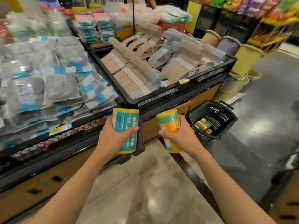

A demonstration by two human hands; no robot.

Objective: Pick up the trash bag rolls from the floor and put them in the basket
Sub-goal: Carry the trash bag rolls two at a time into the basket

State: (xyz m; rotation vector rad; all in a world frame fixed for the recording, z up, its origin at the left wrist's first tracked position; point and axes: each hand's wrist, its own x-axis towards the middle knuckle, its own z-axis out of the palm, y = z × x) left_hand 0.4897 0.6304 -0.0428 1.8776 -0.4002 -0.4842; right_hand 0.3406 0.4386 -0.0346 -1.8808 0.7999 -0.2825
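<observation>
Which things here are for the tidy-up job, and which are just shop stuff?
For the job:
left hand holding the teal roll
right hand holding the orange roll
black basket on the floor, some packs already inside

Just shop stuff:
clothes hangers in a bin
bagged goods on the left
bins at the back

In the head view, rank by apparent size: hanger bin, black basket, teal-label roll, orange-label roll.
1. Hanger bin, by far the largest.
2. Black basket, though it sits farther from the camera.
3. Teal-label roll and orange-label roll: look alike, both partly hidden by the hands, so no ranking between them.
</observation>
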